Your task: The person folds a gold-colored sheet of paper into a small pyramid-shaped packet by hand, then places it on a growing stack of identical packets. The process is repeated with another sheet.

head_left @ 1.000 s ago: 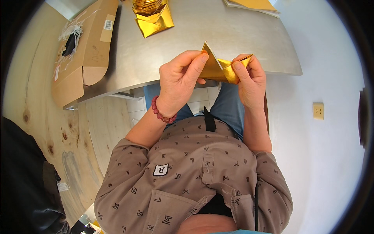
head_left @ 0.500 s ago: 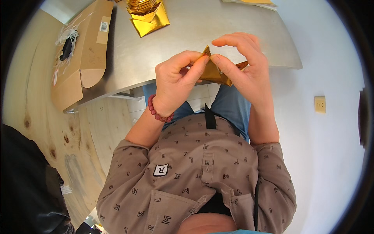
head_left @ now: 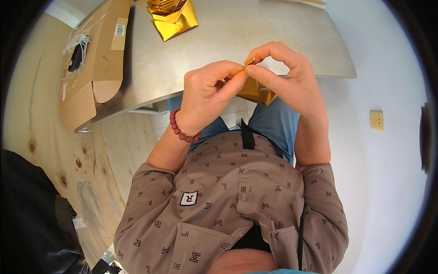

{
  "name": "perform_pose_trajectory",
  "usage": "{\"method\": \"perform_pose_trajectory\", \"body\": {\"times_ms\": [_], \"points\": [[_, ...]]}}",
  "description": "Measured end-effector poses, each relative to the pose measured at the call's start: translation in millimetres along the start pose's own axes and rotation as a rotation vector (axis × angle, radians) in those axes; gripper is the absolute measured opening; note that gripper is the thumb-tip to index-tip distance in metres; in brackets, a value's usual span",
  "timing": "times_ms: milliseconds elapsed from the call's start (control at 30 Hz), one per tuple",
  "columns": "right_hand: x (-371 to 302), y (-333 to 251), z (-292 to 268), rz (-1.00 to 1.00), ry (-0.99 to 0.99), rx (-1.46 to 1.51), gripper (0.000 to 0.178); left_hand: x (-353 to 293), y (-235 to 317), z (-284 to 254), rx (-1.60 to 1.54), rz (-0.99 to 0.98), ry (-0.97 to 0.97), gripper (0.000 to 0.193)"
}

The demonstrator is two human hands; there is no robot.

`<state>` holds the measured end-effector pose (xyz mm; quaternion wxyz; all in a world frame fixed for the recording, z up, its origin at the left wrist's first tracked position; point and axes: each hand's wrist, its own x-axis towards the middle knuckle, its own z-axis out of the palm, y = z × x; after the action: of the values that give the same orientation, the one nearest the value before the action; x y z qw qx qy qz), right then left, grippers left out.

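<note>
Between my hands is a folded piece of shiny gold paper [head_left: 253, 92], held just off the near edge of the table, above my lap. My left hand [head_left: 212, 86] pinches it with thumb and forefinger near its upper corner. My right hand [head_left: 287, 84] has its thumb and forefinger closed on the same pointed corner, which sticks up a little between the fingertips. Part of the paper is hidden behind my fingers. Farther off on the table lies a stack of folded gold paper pieces [head_left: 175, 20], nested into one another.
The metal-topped table [head_left: 219, 36] curves across the front. At its left stands an opened cardboard box [head_left: 107, 59] with torn clear plastic and something black inside. Flat papers [head_left: 310, 3] lie at the far right edge. A wall socket [head_left: 377, 120] is on the right.
My right forefinger has come down from its raised position and closed against the thumb on the paper's corner. The gold paper's tip now leans slightly right.
</note>
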<state>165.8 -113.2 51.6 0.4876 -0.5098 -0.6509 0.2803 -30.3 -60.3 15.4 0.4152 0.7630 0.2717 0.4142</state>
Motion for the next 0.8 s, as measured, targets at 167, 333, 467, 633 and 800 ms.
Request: {"method": "perform_pose_trajectory", "body": {"times_ms": [167, 333, 467, 633, 800], "points": [[2.9, 1.9, -5.1, 0.049, -0.094, 0.137, 0.013, -0.2, 2.7, 0.5, 0.030, 0.035, -0.017, 0.006], [0.9, 2.6, -8.1, 0.108, -0.132, 0.163, 0.014, 0.4, 6.9, 3.0, -0.001, 0.000, -0.006, 0.004], [-0.9, 6.5, -5.4, 0.127, -0.111, 0.253, 0.015, 1.5, 9.0, 5.6, -0.022, 0.039, -0.011, 0.005], [-1.2, 10.6, -3.5, 0.126, -0.096, 0.268, 0.016, 0.0, 7.2, 7.7, -0.138, -0.077, -0.031, 0.007], [-2.6, 8.5, -4.4, 0.126, -0.144, 0.275, 0.011, -1.7, 2.5, 6.4, -0.168, -0.109, -0.033, 0.007]]}}
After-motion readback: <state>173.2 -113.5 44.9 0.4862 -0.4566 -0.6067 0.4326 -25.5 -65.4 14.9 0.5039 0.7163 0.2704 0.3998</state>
